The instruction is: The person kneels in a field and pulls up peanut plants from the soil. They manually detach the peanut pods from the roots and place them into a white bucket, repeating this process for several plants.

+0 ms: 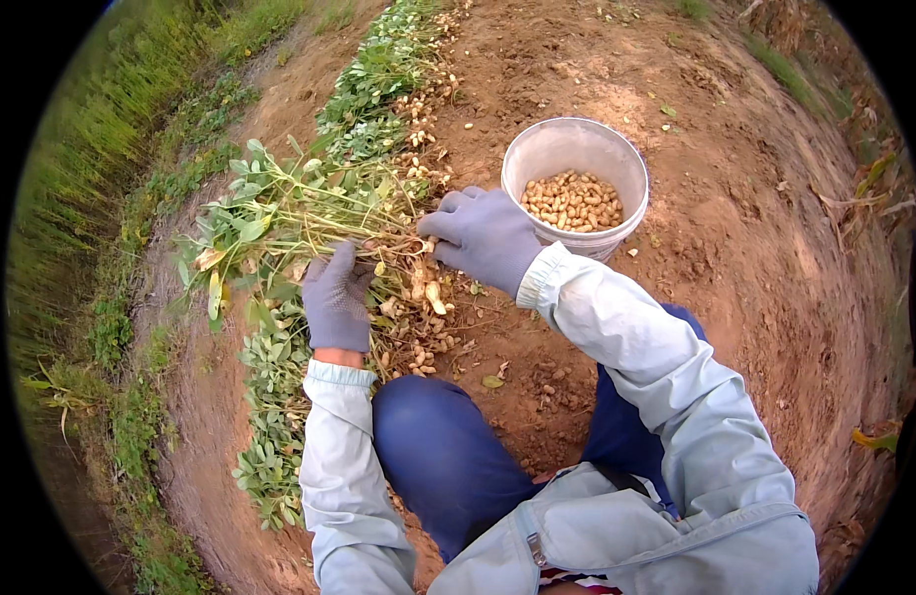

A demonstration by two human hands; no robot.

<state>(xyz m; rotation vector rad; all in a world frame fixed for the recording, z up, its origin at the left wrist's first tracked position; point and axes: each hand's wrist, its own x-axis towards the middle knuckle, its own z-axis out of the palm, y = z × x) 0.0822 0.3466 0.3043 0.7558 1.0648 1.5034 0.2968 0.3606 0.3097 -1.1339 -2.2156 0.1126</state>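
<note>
My left hand (339, 300), in a grey glove, is closed around the stems of an uprooted peanut plant (279, 213). The plant lies sideways, its leaves pointing left and its root end toward my right hand. My right hand (486, 238), gloved in grey too, has its fingers curled in on the peanuts at that root end; the fingertips are partly hidden. Pale peanut pods (424, 288) hang from the roots between and just below the hands. Right beside my right hand stands a white bucket (589, 244), its bottom covered with loose peanuts (572, 201).
A row of pulled peanut plants (368, 89) runs from beneath my left arm to the far end, with pods along its right side. Brown soil (726, 268) spreads to the right. Tall green weeds (101, 178) border the left. My bent knees (443, 446) are close below the hands.
</note>
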